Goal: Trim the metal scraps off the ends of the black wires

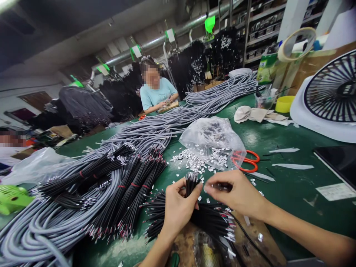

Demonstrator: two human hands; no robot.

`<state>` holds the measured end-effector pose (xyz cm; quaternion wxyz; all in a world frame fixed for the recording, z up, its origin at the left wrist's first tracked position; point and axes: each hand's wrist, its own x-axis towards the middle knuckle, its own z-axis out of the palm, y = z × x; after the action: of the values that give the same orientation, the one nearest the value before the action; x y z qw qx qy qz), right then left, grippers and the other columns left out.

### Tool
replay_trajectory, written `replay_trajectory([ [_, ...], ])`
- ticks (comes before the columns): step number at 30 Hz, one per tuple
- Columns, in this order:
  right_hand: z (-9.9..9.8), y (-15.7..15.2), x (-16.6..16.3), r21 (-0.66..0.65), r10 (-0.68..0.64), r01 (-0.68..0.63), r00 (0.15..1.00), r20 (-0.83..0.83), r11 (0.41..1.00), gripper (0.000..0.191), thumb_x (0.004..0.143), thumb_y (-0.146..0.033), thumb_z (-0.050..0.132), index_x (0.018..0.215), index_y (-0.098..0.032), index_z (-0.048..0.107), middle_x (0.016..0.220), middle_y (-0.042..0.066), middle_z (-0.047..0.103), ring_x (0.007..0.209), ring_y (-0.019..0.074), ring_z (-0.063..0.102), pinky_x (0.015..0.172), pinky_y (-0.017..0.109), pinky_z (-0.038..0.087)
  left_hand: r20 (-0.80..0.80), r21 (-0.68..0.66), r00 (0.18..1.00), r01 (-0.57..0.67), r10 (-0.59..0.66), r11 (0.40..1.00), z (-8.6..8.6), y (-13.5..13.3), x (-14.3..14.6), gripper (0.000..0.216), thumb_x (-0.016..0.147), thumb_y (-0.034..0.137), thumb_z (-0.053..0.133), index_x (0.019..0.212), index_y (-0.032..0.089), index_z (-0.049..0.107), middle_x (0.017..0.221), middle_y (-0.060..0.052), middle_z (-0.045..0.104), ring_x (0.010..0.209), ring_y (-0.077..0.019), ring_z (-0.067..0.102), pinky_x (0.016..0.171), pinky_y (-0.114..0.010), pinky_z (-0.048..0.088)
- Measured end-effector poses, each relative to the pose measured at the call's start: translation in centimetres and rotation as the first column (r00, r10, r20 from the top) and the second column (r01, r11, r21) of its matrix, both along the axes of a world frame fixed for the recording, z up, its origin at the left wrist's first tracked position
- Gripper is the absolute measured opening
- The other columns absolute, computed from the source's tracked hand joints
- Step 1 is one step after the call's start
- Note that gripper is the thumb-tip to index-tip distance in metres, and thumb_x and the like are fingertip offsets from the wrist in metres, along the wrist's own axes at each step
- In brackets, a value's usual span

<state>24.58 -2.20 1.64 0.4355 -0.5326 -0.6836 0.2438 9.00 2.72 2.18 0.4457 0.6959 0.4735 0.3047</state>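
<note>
My left hand (182, 204) is wrapped round an upright bunch of short black cables (191, 183), whose metal-tipped ends stick up above the fingers. Just to the right, my right hand (230, 189) has its thumb and fingers curled together in a pinch, slightly blurred. Whatever it may hold is too small to make out. Below both hands lies a pile of black cables (211, 220) with bare and reddish wire ends. Small silvery metal pieces (189, 159) are scattered beyond the hands, spilling from a clear plastic bag (214, 133).
Orange-handled scissors (251, 161) lie beside the bag. Banded bundles of black cables (133, 189) and long grey cables (36, 230) cover the left. A white fan (328, 96) and a dark tablet-like device (339, 163) are at right. Across the table sits a person (158, 92).
</note>
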Motion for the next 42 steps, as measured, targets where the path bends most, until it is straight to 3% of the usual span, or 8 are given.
replay_trajectory([
  [3, 0.3, 0.1, -0.1, 0.058, -0.165, 0.170, 0.983, -0.085, 0.984, 0.021, 0.075, -0.018, 0.053, 0.089, -0.014, 0.069, 0.061, 0.002, 0.062, 0.048, 0.0099, 0.047, 0.045, 0.021, 0.037, -0.029, 0.030, 1.000, -0.004, 0.005, 1.000, 0.1, -0.2, 0.0, 0.034, 0.073, 0.038, 0.059, 0.055, 0.015, 0.043, 0.038, 0.006, 0.041, 0.034, -0.0058, 0.038, 0.037, -0.017, 0.027],
  [7, 0.4, -0.2, -0.1, 0.077, -0.109, 0.116, 0.990, -0.089, 0.990, 0.027, 0.073, -0.015, 0.055, 0.097, -0.015, 0.067, 0.073, 0.004, 0.067, 0.058, 0.0128, 0.057, 0.054, 0.024, 0.046, -0.023, 0.073, 1.000, 0.000, 0.002, 0.997, 0.2, -0.4, 0.0, 0.034, 0.073, 0.037, 0.059, 0.053, 0.014, 0.043, 0.038, 0.006, 0.039, 0.035, -0.0051, 0.035, 0.037, -0.017, 0.026],
  [12, 0.3, -0.4, -0.2, 0.085, -0.193, 0.195, 0.981, -0.035, 0.977, 0.034, 0.077, -0.033, 0.057, 0.107, -0.018, 0.062, 0.097, 0.006, 0.064, 0.086, 0.0172, 0.059, 0.075, 0.030, 0.046, 0.015, 0.109, 1.000, -0.029, 0.028, 0.994, 0.0, -0.5, -0.2, 0.034, 0.073, 0.037, 0.060, 0.055, 0.015, 0.041, 0.040, 0.006, 0.038, 0.035, -0.0059, 0.037, 0.037, -0.018, 0.028],
  [20, -0.5, -0.2, -0.4, 0.092, -0.103, 0.107, 0.993, -0.049, 0.990, 0.024, 0.084, -0.029, 0.050, 0.102, -0.021, 0.065, 0.082, 0.003, 0.065, 0.073, 0.0124, 0.058, 0.067, 0.026, 0.044, 0.077, 0.099, 0.995, -0.070, 0.062, 0.993, -0.4, -0.5, -0.3, 0.031, 0.069, 0.029, 0.065, 0.055, 0.016, 0.039, 0.043, 0.006, 0.044, 0.039, -0.0080, 0.045, 0.042, -0.019, 0.034],
  [27, -0.4, -0.3, -0.6, 0.088, -0.114, 0.116, 0.993, -0.027, 0.989, 0.022, 0.084, -0.027, 0.050, 0.098, -0.023, 0.066, 0.079, 0.001, 0.065, 0.069, 0.0127, 0.058, 0.064, 0.026, 0.043, 0.087, 0.122, 0.992, -0.102, 0.091, 0.987, -0.3, -0.5, 0.0, 0.030, 0.066, 0.028, 0.067, 0.053, 0.015, 0.044, 0.043, 0.005, 0.049, 0.040, -0.0082, 0.046, 0.043, -0.018, 0.035],
  [33, 0.1, -0.3, 0.0, 0.087, -0.117, 0.120, 0.992, -0.043, 0.989, 0.020, 0.084, -0.027, 0.050, 0.092, -0.022, 0.068, 0.078, 0.001, 0.066, 0.068, 0.0128, 0.058, 0.064, 0.026, 0.043, 0.110, -0.006, 0.993, 0.043, -0.042, 0.999, 0.2, -0.3, -0.2, 0.030, 0.078, 0.037, 0.056, 0.063, 0.011, 0.057, 0.048, -0.003, 0.059, 0.041, -0.0118, 0.056, 0.043, -0.019, 0.042],
  [39, 0.5, -0.2, 0.3, 0.055, -0.108, 0.118, 0.981, -0.162, 0.992, 0.020, 0.079, -0.031, 0.058, 0.093, -0.019, 0.065, 0.083, 0.003, 0.063, 0.074, 0.0135, 0.057, 0.066, 0.025, 0.043, 0.126, -0.035, 0.977, 0.179, -0.174, 0.983, 0.4, -0.4, -0.3, 0.042, 0.080, 0.046, 0.049, 0.058, 0.011, 0.055, 0.036, 0.001, 0.047, 0.031, -0.0084, 0.047, 0.036, -0.017, 0.034],
  [42, 0.3, 0.0, 0.2, 0.073, -0.055, 0.067, 0.987, -0.152, 0.995, 0.016, 0.082, -0.029, 0.054, 0.076, -0.016, 0.063, 0.073, 0.003, 0.059, 0.068, 0.0126, 0.053, 0.061, 0.024, 0.040, 0.109, -0.065, 0.967, 0.239, -0.231, 0.969, 0.4, -0.6, -0.3, 0.041, 0.082, 0.043, 0.048, 0.058, 0.011, 0.056, 0.037, 0.001, 0.048, 0.032, -0.0074, 0.045, 0.037, -0.017, 0.033],
])
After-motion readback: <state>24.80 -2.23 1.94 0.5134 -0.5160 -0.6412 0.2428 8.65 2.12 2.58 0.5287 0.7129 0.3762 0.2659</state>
